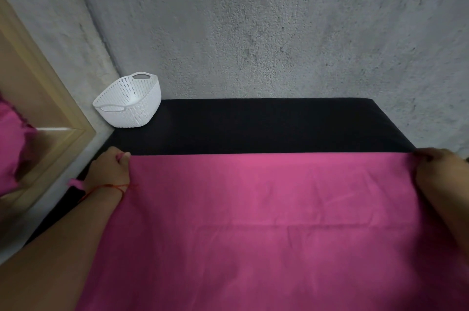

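- Pink cloth [266, 209] was gripped at its two far corners, one by the left hand [111, 171], one by the right hand [436, 171], fingers curled round the hem.
- It was laid flat across the black counter [253, 125].
- A skewed edge could be caused by uneven pull.

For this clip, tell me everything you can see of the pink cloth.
The pink cloth is a plain, thin-looking sheet, one solid colour, with faint creases and a fold line across its middle. It lies spread flat over the black surface, its far edge pulled straight. The left hand grips its far left corner and the right hand its far right corner. Its near end runs out of view.
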Demonstrator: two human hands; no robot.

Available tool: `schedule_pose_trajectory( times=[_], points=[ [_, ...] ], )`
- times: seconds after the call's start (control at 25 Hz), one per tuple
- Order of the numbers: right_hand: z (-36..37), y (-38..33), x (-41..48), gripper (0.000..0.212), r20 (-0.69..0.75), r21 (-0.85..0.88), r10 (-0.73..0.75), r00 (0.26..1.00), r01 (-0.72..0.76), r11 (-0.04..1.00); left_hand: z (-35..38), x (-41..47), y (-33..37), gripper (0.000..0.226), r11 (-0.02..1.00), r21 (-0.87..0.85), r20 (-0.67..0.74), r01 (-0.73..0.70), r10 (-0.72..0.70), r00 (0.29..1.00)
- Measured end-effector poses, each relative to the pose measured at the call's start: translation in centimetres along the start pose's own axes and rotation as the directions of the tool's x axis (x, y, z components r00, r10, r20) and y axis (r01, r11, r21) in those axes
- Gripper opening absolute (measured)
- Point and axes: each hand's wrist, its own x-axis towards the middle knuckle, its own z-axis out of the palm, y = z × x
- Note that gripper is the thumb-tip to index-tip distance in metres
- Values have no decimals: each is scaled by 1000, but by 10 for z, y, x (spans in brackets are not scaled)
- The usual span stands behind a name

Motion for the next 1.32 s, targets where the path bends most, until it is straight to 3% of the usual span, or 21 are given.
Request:
schedule_pose_trajectory(
  times=[0.24,0.36,0.4,0.48,0.56,0.64,0.72,0.76,1.04,1.16,1.24,1.32],
  points=[
    [-27,-35,-22,59,-12,24,11,1000,-10,1000,-2,7,3,17,977,205,50,-57,48,998],
    [-37,-51,-33,48,-20,-10,58,998,-58,998,1,2,26,29,850,461,34,-255,270,962],
    [-39,-54,-33,42,-5,-33,89,996,-89,995,5,-11,46,31,821,440,15,-364,398,917],
    [-49,-65,-39,44,-53,-90,61,997,-65,994,15,-62,99,29,730,242,51,-639,648,760],
    [-63,-102,-60,48,-143,-87,-232,962,221,971,31,-132,148,39,605,5,198,-796,780,594],
    [-63,-161,-102,51,32,153,-574,818,564,812,44,-191,177,52,558,-35,382,-829,774,505],
    [-39,-206,-154,63,347,225,-710,613,681,697,54,-209,183,62,601,-22,497,-799,700,513],
    [-26,-211,-167,70,433,176,-687,584,692,700,55,-202,178,66,617,10,518,-787,670,532],
    [-38,-92,-84,101,416,-125,-288,863,368,921,22,-57,39,84,790,252,464,-559,408,786],
    [-45,-64,-68,112,415,-174,-144,899,233,957,6,-31,10,85,834,308,469,-459,287,836],
    [-52,-77,-73,98,384,-209,-85,919,176,962,4,-38,21,75,848,372,405,-377,217,888],
    [-59,-124,-104,84,351,-187,-208,913,287,940,8,-78,65,66,857,342,332,-386,274,903]
  ],
)
